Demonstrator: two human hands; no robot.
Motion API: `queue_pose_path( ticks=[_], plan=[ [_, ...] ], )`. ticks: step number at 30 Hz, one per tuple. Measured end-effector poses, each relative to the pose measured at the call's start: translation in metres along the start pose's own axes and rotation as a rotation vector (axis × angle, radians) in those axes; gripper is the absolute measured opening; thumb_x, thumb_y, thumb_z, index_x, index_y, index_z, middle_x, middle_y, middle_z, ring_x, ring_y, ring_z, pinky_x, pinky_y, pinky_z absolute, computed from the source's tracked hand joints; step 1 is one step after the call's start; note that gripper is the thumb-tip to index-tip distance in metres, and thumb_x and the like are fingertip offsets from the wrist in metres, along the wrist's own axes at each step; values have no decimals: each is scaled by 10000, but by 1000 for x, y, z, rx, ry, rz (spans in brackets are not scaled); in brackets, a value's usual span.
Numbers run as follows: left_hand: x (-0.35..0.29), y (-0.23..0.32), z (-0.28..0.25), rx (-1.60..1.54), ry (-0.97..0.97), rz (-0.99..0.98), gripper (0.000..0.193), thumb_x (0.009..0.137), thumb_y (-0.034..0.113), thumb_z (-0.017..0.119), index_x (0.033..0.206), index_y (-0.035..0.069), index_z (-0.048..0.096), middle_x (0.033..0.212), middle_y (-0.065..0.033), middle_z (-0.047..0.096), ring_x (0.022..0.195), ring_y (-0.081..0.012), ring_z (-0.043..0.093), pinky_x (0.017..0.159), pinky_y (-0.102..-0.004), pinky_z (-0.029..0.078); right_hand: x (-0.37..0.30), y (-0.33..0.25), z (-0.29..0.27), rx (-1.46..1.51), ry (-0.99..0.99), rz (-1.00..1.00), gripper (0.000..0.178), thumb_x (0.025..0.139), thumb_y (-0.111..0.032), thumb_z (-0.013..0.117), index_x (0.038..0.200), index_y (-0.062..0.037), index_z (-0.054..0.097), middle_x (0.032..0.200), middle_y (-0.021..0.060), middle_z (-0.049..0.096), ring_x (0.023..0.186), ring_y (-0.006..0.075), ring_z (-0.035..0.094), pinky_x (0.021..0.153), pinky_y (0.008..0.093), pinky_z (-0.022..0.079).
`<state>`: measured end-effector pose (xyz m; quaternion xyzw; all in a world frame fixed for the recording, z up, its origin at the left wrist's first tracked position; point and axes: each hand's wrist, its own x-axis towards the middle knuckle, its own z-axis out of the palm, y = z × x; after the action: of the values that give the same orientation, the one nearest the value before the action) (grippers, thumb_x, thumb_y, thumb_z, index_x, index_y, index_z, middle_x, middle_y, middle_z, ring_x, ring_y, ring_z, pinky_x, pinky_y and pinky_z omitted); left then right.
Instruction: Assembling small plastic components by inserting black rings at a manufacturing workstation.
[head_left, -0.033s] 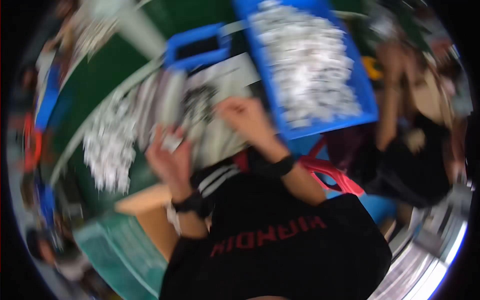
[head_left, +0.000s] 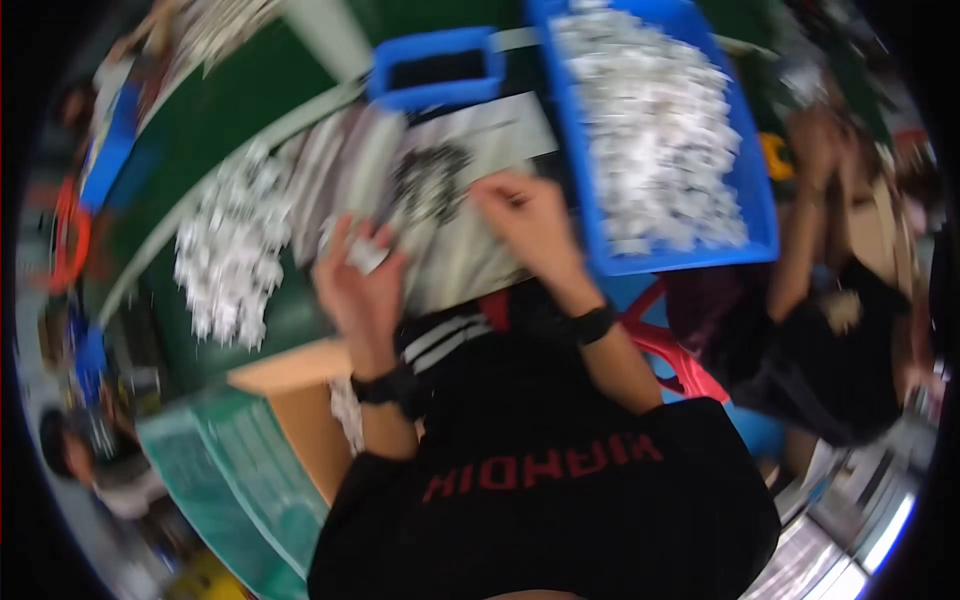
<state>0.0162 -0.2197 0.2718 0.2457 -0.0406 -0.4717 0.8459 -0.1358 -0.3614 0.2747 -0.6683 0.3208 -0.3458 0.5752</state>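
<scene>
My left hand (head_left: 358,290) holds a small white piece (head_left: 368,255) between thumb and fingers, above the near left part of a pale streaked sheet (head_left: 490,245). On that sheet lies a loose heap of small dark parts (head_left: 430,185). Just right of the heap is my right hand (head_left: 535,225), its thumb and fingertips pinched together; a dark speck shows at them, too small and smeared to name. Left of the sheet spreads a pile of small white pieces (head_left: 230,265). A large blue bin (head_left: 690,262) full of similar white pieces stands to the right.
A small blue tray (head_left: 435,98) sits behind the sheet on the green table (head_left: 215,135). An open cardboard box (head_left: 300,425) and a teal crate (head_left: 225,490) are at my near left. At right, beside a pink stool (head_left: 675,360), a co-worker's arms (head_left: 800,220) reach forward.
The whole view has shifted, so the table and bins appear farther right and slightly higher. Both hands keep nearly the same pose over the sheet.
</scene>
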Motion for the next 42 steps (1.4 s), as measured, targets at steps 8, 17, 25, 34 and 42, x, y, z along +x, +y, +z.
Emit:
queue_pose_path(
  ticks=[8, 17, 25, 34, 42],
  plan=[
    [-3, 0, -19, 187, 73, 181, 246, 906, 81, 537, 1148, 85, 493, 999, -40, 538, 893, -172, 536, 658, -291, 458, 24, 4, 17, -469, -119, -202, 111, 794, -48, 661, 888, 11, 664, 718, 79, 626, 590, 136, 565, 581, 246, 448],
    [-6, -12, -7, 460, 79, 246, 125, 892, 46, 596, 906, 93, 481, 1040, -70, 600, 1028, -200, 592, 734, -304, 520, 34, -18, 27, -946, -238, -311, 76, 799, -120, 579, 818, -51, 603, 781, 165, 613, 752, 376, 600, 634, 469, 465],
    [-2, -14, 6, 396, 9, 217, 211, 919, 34, 552, 1129, 19, 551, 1178, -106, 607, 1052, -143, 579, 872, -268, 489, 27, -29, 28, -945, -259, -295, 69, 761, -96, 606, 767, -29, 592, 742, 146, 624, 691, 332, 618, 613, 430, 473],
    [-3, -41, 14, 347, -22, 163, 286, 977, 91, 456, 1235, -27, 498, 1263, -123, 544, 1126, -182, 545, 969, -330, 454, -7, -13, 55, 62, -163, -103, 47, 775, 29, 618, 796, 14, 579, 741, 31, 535, 652, 82, 551, 571, 211, 450],
    [-3, -46, 15, 371, -19, 200, 298, 991, 96, 416, 1251, -32, 486, 1295, -129, 514, 1145, -199, 531, 988, -345, 445, -9, -3, 59, 47, -66, -155, 47, 818, -5, 610, 814, -13, 565, 701, -24, 527, 608, 37, 464, 545, 194, 394]
  ],
)
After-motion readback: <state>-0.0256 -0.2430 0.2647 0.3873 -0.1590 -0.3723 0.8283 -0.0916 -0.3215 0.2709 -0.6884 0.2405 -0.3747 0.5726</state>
